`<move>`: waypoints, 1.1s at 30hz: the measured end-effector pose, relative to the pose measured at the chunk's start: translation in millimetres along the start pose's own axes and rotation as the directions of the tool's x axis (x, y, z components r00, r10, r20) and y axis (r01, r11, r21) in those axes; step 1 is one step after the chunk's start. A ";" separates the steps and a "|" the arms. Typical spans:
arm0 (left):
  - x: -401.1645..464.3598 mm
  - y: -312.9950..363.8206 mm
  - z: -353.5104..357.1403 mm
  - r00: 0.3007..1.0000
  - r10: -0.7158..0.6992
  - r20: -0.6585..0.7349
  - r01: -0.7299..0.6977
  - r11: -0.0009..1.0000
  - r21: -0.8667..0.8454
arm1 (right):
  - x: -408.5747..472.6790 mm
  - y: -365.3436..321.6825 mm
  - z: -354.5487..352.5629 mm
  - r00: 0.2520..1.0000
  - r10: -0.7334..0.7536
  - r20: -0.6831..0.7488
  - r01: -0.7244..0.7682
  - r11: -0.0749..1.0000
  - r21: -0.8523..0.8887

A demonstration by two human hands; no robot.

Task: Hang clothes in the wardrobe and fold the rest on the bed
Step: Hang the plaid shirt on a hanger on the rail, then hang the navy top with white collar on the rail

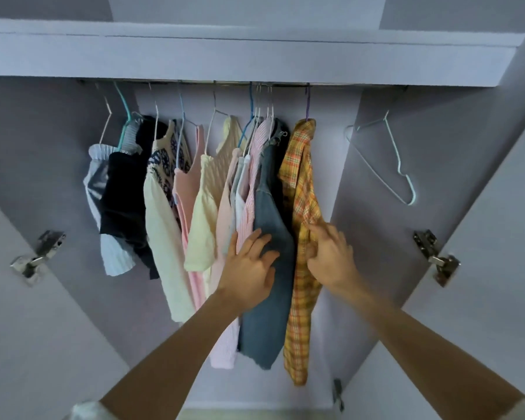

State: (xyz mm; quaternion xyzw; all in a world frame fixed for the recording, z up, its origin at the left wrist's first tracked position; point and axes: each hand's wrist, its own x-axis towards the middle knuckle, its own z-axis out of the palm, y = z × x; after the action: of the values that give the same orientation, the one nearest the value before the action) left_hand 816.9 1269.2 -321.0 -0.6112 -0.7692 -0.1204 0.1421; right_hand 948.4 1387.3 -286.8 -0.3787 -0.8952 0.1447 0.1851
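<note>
Several garments hang from the rail [194,83] inside the open wardrobe. At the right end of the row is a yellow plaid shirt [300,189] on a purple hanger [307,101]. Beside it hangs a blue denim piece [270,213]. My left hand [249,268] lies flat with spread fingers against the denim. My right hand [328,256] pinches the edge of the plaid shirt, its index finger stretched along the cloth.
An empty pale hanger [391,153] hangs at the far right. Pink, cream, patterned, black and white garments fill the left of the row. Both wardrobe doors stand open, with metal hinges [37,256] [437,256]. A shelf [255,53] runs above the rail.
</note>
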 end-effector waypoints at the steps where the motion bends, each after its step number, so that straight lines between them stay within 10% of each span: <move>1: -8.4 2.7 -2.8 0.999 -0.042 0.015 0.042 0.999 -0.032 | -5.3 -2.0 0.6 1.000 -0.026 0.006 0.025 1.000 0.006; 9: -145.7 3.7 -46.8 0.795 -0.595 0.119 0.605 0.761 -0.236 | -84.3 -63.0 38.1 0.861 -0.350 0.369 0.163 0.877 0.453; 16: -319.3 61.3 -55.7 0.377 -0.919 0.119 0.914 0.347 -0.211 | -198.8 -115.6 93.6 0.590 -0.583 0.558 0.210 0.779 0.590; 28: -587.6 213.8 -124.3 -0.412 -0.911 0.012 0.881 -0.401 -0.249 | -446.1 -236.3 128.0 -0.073 -0.761 0.645 0.373 0.579 0.725; 33: -693.8 266.4 -154.7 -0.634 -0.770 -0.080 0.756 -0.594 -0.275 | -562.3 -288.8 124.0 -0.283 -0.739 0.611 0.414 0.480 0.773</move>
State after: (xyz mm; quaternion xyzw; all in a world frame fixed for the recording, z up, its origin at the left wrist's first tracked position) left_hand 1234.9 644.7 -427.7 0.4391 -0.8511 -0.2835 0.0488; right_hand 1075.8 767.3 -406.5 0.3352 -0.8083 0.3478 -0.3365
